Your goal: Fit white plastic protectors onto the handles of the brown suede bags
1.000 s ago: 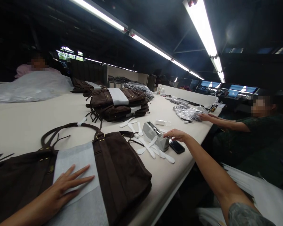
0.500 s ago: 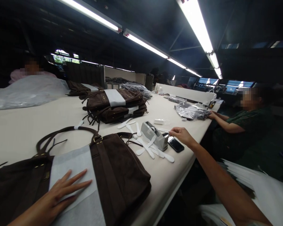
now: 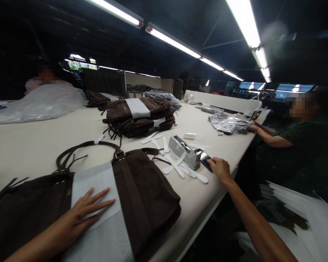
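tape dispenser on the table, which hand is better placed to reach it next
Probably the right hand: it is close to the tape dispenser, right by the phone. The left hand lies spread on the white wrap of the brown bag, farther away.

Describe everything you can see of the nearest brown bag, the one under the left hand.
The bag is dark brown, in soft-looking suede or fabric, with visible straps, thin dangling cords and brass-coloured fittings, including a ring. Its handle arches beyond the body, with a small white wrap on it. A pale, paper-like band crosses its middle. It lies on the table, cut off by the picture's edge. The left hand rests spread on the band.
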Available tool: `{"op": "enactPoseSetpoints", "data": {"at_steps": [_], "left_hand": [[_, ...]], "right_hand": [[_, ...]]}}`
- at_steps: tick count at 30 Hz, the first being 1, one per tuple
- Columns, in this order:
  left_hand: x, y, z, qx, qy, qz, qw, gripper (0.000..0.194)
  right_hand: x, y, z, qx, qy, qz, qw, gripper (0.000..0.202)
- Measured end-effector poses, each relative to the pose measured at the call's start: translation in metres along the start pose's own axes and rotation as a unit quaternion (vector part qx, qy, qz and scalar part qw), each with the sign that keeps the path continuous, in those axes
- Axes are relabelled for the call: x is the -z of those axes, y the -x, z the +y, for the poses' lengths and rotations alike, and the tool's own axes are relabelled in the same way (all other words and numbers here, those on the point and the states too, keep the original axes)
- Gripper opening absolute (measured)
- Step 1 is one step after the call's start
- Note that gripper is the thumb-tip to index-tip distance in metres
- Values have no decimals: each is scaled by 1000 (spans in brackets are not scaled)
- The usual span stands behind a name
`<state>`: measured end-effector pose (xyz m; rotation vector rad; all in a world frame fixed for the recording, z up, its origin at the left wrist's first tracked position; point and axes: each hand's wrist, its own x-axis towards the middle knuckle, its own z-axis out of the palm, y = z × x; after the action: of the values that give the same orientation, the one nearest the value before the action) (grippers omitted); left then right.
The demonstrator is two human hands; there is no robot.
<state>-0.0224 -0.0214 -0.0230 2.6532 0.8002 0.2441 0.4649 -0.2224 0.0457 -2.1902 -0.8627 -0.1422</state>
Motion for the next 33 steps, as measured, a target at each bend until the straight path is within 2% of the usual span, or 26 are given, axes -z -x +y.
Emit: {"op": "enactPoseSetpoints", "data": {"at_steps": [1, 3, 4, 5, 6, 8, 11, 13, 15, 20, 24, 28, 33], "left_hand": [[7, 1, 8, 19, 18, -45, 999, 40], [18, 2, 24, 44, 59, -82, 994, 41], [23, 3, 32, 53, 76, -89, 992, 41], [27, 3, 38, 61, 86, -98, 990, 42], [30, 3, 42, 70, 93, -105, 988, 42], [33, 2, 47, 85, 102, -115, 984, 43], [34, 2, 50, 105, 118, -124, 980, 45], [33, 3, 51, 106, 122, -120, 980, 46], [31, 3, 50, 102, 122, -113, 981, 48], [26, 1, 45, 89, 131, -95, 983, 50], [25, 0, 45, 93, 133, -90, 983, 56], [24, 0, 46, 95, 139, -81, 982, 60], [22, -1, 45, 87, 137, -76, 984, 60]], "right_hand": [[4, 9, -3, -7, -1, 13, 1000, 18], [11, 33, -17, -8, -36, 20, 999, 20], [13, 47, -29, -3, -76, 14, 997, 22], [13, 63, -43, -7, -161, 5, 987, 25], [11, 80, -59, -12, -237, -37, 971, 28], [3, 116, -96, -31, -328, -167, 929, 31], [-18, 162, -151, -47, -352, -339, 871, 33], [-38, 180, -180, -41, -352, -397, 847, 33], [-60, 187, -199, -28, -348, -424, 836, 32], [-97, 187, -218, -48, -330, -446, 831, 25], [-109, 194, -224, -90, -319, -463, 822, 20], [-123, 203, -226, -111, -289, -470, 827, 16], [-135, 208, -221, -106, -240, -469, 843, 27]]}}
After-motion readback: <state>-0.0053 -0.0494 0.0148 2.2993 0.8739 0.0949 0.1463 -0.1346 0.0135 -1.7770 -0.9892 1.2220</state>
